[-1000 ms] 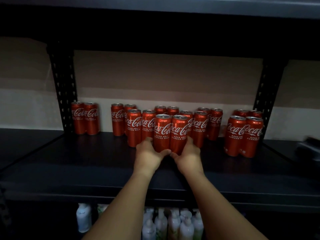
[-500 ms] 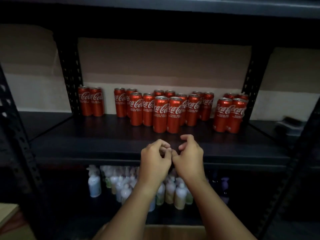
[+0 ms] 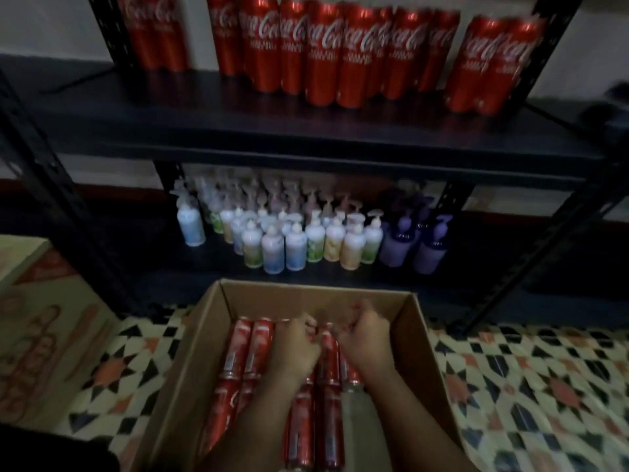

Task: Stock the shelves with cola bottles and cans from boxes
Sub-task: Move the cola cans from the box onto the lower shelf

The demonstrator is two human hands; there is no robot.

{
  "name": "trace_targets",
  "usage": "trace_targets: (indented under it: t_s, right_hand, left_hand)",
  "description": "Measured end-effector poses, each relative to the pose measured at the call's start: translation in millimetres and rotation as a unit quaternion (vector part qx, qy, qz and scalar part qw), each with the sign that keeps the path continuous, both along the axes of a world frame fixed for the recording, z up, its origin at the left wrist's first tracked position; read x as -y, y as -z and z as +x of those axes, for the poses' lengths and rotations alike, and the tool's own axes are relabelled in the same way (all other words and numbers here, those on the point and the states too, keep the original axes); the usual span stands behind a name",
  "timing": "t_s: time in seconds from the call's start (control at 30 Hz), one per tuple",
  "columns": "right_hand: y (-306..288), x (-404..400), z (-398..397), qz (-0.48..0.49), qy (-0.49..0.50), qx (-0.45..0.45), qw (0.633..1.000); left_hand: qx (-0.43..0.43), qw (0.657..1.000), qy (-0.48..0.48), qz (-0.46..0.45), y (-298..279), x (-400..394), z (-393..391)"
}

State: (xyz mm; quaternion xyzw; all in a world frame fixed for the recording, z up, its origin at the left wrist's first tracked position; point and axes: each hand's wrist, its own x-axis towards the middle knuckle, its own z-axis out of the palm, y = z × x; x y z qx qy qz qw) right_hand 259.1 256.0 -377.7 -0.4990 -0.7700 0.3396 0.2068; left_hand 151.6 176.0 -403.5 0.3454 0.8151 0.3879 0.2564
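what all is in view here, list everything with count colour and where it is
cola cans on shelf: about a dozen, red, standing in clusters on the upper shelf board
shelf rack: one, black metal, in front of the person
pump bottles: many, white with pastel labels, lower shelf
purple bottles: a few, right end of that group
cardboard box: one, brown, open, on the floor
cola cans in box: several, red, lying flat
printed carton: one, beige and red, far left
floor mat: one, patterned
left hand: inside the box, on the cans
right hand: inside the box, fingers curled over cans
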Motion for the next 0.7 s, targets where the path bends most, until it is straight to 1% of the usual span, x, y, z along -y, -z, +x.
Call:
trace_targets:
  t_s: [0.1,0.17,0.27,0.4,0.5,0.6,0.7]
  right_hand:
    - [52.4,13.2,13.0,-0.063,-0.010,0.051,0.997]
    - [84.2,21.4,22.4,-0.114,-0.025,0.079,0.990]
    - [115.0,32.7,34.5,-0.180,-0.028,0.091,0.979]
    - [144.8,35.9,40.9,-0.227,-0.021,0.137,0.964]
    - [163.9,36.9,41.4,-0.244,-0.034,0.150,0.957]
    - [176.4,38.5,38.5,-0.281,-0.031,0.148,0.948]
    - [189.4,39.6,35.6,-0.308,-0.026,0.154,0.939]
  left_hand:
    - [-0.003,0.995,0.033,-0.089,48.8,30.6,11.1]
    - [-0.025,0.988,0.039,-0.147,77.5,50.0,16.1]
    - [-0.070,0.976,0.067,-0.195,109.3,71.8,18.6]
    - [-0.106,0.959,0.130,-0.229,127.3,75.7,19.3]
    - [-0.148,0.943,0.123,-0.272,132.1,60.0,20.2]
    - [-0.194,0.917,0.123,-0.325,141.5,47.5,17.6]
    - [-0.225,0.902,0.124,-0.348,147.4,41.3,18.6]
